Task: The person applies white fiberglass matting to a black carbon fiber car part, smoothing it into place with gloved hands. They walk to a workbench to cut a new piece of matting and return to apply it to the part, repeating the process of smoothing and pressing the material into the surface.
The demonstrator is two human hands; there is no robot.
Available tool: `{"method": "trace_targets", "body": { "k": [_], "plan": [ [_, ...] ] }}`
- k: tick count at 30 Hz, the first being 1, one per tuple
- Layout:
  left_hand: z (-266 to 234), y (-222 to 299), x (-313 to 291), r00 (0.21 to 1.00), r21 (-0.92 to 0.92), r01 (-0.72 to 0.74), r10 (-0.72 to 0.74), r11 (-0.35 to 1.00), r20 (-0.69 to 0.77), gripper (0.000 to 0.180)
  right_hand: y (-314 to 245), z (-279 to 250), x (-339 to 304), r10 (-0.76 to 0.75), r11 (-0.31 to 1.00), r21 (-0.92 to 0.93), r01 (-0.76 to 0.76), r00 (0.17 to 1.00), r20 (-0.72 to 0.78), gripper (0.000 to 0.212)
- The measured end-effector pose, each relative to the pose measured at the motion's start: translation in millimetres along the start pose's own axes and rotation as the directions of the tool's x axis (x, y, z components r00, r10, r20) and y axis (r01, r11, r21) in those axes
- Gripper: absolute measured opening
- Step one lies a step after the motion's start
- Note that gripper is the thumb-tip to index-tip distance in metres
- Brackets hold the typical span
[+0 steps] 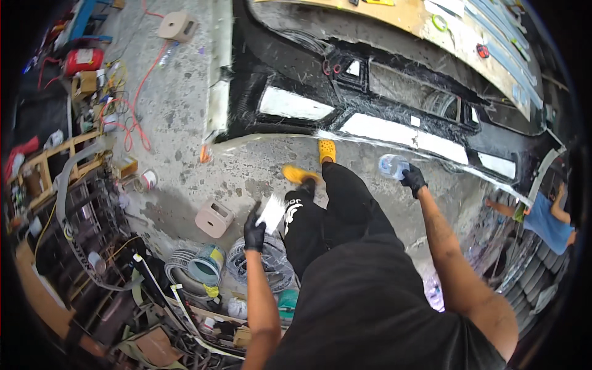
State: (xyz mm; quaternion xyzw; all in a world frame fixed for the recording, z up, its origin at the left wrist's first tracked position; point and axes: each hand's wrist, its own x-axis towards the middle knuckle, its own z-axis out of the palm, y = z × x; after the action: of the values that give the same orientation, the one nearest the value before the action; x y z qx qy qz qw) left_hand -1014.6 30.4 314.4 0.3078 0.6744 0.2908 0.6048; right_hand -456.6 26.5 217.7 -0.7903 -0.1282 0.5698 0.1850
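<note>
My left hand, in a black glove, is closed on a white piece of fibrous matting with frayed edges, low and to the left of my legs. The black-gloved right hand grips a clear plastic tub out to my right; what is inside it is hard to make out. Ahead lies a long black moulded panel with cut-out openings. White rectangular patches lie along its surface. A pair of red-handled scissors rests on the panel.
A wooden board with tools and tape lies beyond the panel. Beige plastic stools stand on the concrete floor. At left are a red tank, cords and stacked frames. Another person in blue is at the far right.
</note>
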Motion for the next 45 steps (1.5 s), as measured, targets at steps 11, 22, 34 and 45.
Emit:
{"method": "trace_targets", "body": {
  "k": [11,22,34,45],
  "plan": [
    [151,-127,281,0.818,0.199,0.262,-0.327,0.944,0.473,0.103,154,48,-150,0.312,0.914,0.337,-0.227,0.923,-0.223,0.041],
    [159,-172,302,0.836,0.087,0.269,-0.278,0.959,0.473,0.098,220,108,-179,0.478,0.808,0.448,-0.382,0.87,-0.12,0.037],
    [158,-149,289,0.872,0.044,0.336,-0.328,0.941,0.362,0.095,215,69,-151,0.467,0.814,0.426,-0.395,0.881,-0.077,0.042],
    [132,-165,284,0.905,0.183,0.25,-0.297,0.951,0.305,0.098,178,21,-109,0.374,0.891,0.298,-0.343,0.926,-0.052,0.041]
  ]
}}
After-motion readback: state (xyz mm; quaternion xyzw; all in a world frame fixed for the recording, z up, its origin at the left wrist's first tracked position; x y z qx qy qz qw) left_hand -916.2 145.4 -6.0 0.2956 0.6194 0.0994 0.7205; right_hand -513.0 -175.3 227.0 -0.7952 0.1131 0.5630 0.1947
